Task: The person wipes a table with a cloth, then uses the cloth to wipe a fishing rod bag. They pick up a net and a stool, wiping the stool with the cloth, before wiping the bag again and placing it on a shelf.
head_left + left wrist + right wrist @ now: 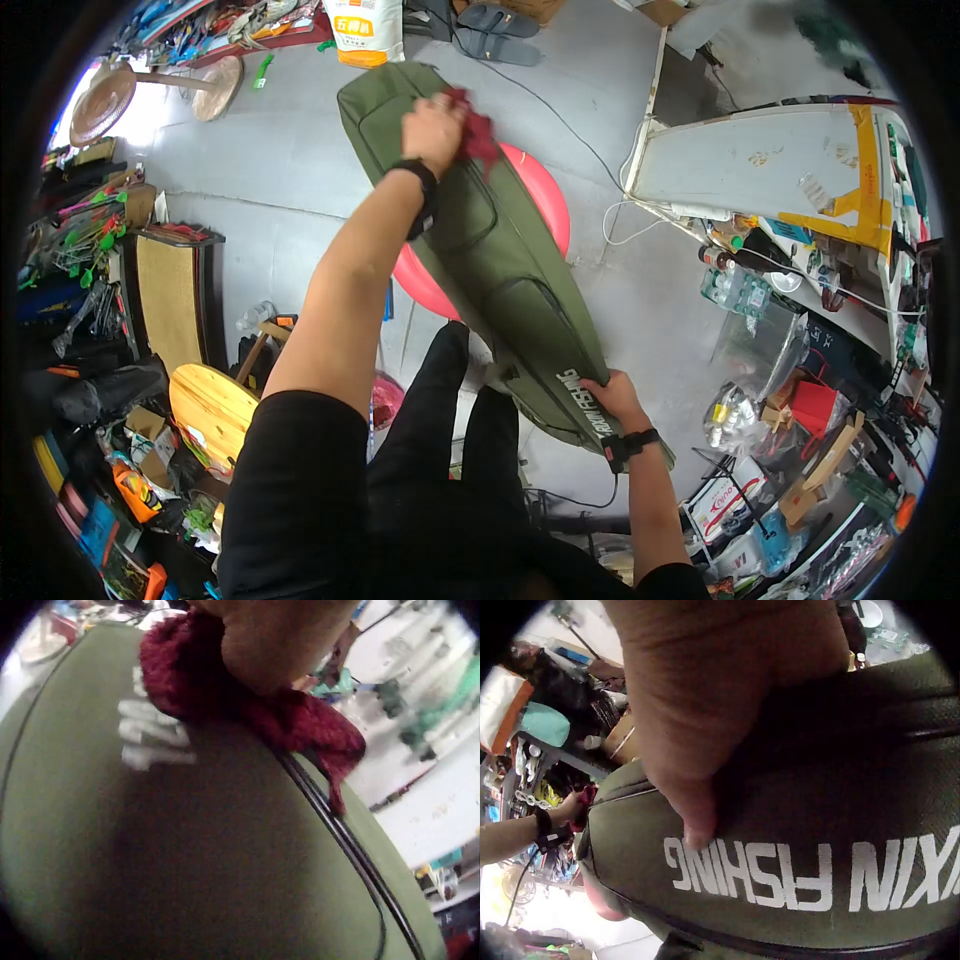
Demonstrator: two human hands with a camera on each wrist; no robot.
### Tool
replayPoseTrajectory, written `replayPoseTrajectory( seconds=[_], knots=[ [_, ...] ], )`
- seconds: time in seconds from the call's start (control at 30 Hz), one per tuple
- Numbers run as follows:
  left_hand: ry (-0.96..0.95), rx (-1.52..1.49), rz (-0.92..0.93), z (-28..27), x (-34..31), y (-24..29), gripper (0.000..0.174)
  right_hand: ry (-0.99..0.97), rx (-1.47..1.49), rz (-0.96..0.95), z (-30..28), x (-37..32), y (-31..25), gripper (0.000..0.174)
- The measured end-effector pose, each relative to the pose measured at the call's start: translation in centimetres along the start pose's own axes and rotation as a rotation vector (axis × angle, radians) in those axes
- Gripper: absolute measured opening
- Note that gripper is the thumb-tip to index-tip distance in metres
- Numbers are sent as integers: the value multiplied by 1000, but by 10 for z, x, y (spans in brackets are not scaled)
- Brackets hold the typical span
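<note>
A long green bag (530, 250) with white lettering lies diagonally over a round pink-red stool (545, 195). Near its far end the left hand (434, 130) holds a dark red cloth (480, 135) against the fabric. In the left wrist view the cloth (187, 667) is bunched under the hand (281, 637), beside a zipper and white digits. The right hand (618, 398) grips the bag's near end by its edge. In the right wrist view the thumb of that hand (705, 712) lies on the bag (630, 840) by the lettering; its other fingers are hidden.
A white appliance (740, 165) with yellow tape stands at the right, bottles (735, 290) and clutter below it. At the left are a wooden board (210, 415), a panel (168, 300) and piled goods. Slippers (495, 35) and a white packet (365, 30) are at the top; a cable crosses the floor.
</note>
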State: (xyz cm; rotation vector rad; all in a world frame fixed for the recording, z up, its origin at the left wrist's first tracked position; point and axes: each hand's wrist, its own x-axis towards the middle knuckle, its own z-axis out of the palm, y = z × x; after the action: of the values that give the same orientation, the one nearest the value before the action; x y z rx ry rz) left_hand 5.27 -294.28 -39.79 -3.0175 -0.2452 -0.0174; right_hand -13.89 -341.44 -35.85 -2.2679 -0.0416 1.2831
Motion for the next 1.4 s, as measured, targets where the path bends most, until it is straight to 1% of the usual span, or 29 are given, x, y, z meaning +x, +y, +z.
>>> replayPoseTrajectory(
  seconds=[0.03, 0.1, 0.17, 0.2, 0.23, 0.27, 0.3, 0.37, 0.4, 0.47, 0.53, 0.57, 0.6, 0.63, 0.67, 0.7, 0.73, 0.77, 0.83, 0.9, 1.03, 1.07, 1.1, 1.17, 1.2, 1.3, 1.33, 1.37, 1.4],
  knots=[
    [0, 22, -139, 2, 7, -14, 27, -11, 31, 14, 1, -1, 4, 40],
    [-15, -183, -382, 10, 2, -13, 27, 15, -8, 18, 5, 1, 7, 40],
    [-17, -273, -439, 27, -22, 17, 28, 25, -51, 1, 5, 2, 0, 40],
    [31, -52, -158, 7, -48, 39, 34, 10, -4, 41, 2, -2, -7, 40],
    [7, -75, 8, 7, -66, 60, 38, 0, 37, 74, -4, -1, -13, 40],
    [6, -210, 34, -28, -94, 85, 40, -3, 27, 59, -5, 0, -12, 40],
    [-120, -316, 133, -40, -118, 104, 40, -20, 19, 52, -3, 2, -6, 41],
    [-33, -580, 289, -31, -166, 140, 42, -27, -3, 45, -3, 2, 6, 41],
    [-22, -581, 280, -31, -161, 136, 42, -44, 21, 38, -3, 3, 10, 42],
    [16, -513, 439, -41, -161, 117, 43, -42, 36, 19, 2, 2, 16, 42],
    [-22, -391, 524, -49, -126, 69, 34, -62, 121, 48, -2, 3, 14, 40],
    [63, -365, 432, -30, -111, 38, 26, -71, 215, 82, -5, 1, 6, 38],
    [-8, -292, 291, -38, -92, 3, 23, -70, 268, 107, -8, -2, -7, 33],
    [-14, -99, 88, -32, -76, -30, 20, -73, 265, 111, -7, -2, -6, 33],
    [-50, -67, -119, -1, -62, -72, 24, -69, 260, 108, -7, -1, -4, 34],
    [-143, -194, -466, 43, -53, -117, 31, -66, 254, 106, -8, 0, -1, 34],
    [-167, -32, -312, 13, -66, -130, 37, -69, 252, 110, -6, 4, 7, 34],
    [-198, -101, -349, 28, -73, -133, 39, -57, 222, 115, -3, 9, 18, 34],
    [-37, -215, -353, 53, -102, -99, 42, -49, 191, 123, -5, 14, 33, 34],
    [114, -324, -363, 25, -137, -47, 47, -59, 269, 111, -8, 13, 34, 37],
    [-52, -448, -193, -20, -210, 47, 59, -35, 99, 108, -14, 16, 17, 41],
    [-197, -334, -112, -10, -243, 83, 56, -52, 73, 104, -17, 12, 15, 41],
    [-217, -400, 10, -19, -267, 108, 54, -69, 47, 99, -20, 8, 14, 42],
    [-192, -658, -120, -35, -287, 141, 56, -40, -12, 89, -32, -9, -24, 39],
    [-280, -616, -32, -41, -288, 148, 63, -28, -15, 90, -32, -13, -28, 39],
    [-217, -1079, 138, -23, -340, 229, 80, -5, -8, 1, -38, -7, -38, 36],
    [-305, -1098, 202, -43, -350, 249, 81, 9, -120, -47, -37, -3, -33, 36],
    [-536, -1180, 246, -60, -350, 263, 75, 22, -232, -94, -38, -3, -29, 36],
    [-551, -1180, 234, -64, -343, 271, 74, 37, -228, -101, -45, 0, -45, 36]
  ],
)
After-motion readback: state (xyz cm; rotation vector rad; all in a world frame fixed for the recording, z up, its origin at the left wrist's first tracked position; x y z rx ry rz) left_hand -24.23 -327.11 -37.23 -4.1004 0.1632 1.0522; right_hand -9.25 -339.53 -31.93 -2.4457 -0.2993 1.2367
